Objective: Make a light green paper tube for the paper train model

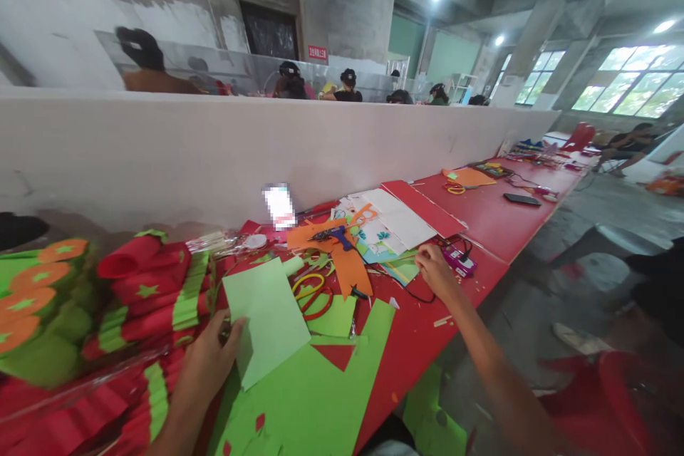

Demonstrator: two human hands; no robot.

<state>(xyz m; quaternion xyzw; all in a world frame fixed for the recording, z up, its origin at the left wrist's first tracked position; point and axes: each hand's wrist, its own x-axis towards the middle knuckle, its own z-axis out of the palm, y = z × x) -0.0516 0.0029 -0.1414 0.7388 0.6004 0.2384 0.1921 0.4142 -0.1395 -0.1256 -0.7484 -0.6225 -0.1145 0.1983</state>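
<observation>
My left hand [211, 360] grips the lower left corner of a light green paper sheet [270, 320], thumb on top, and holds it tilted above the red table [427, 328]. My right hand [435, 271] reaches out to the right with its fingers curled down on the table, next to a small purple device [460, 263] with a black cable. Whether it holds anything is hidden. Between the hands lie scissors with yellow and red handles [313, 292], orange paper [347, 263] and a blue glue gun [336, 235].
Larger green sheets [315, 392] cover the near table edge. Red and green paper crafts [144, 285] are piled at the left. White papers [398, 217] and a phone [522, 199] lie further right. A pale partition wall [214, 149] backs the table, with other people beyond it.
</observation>
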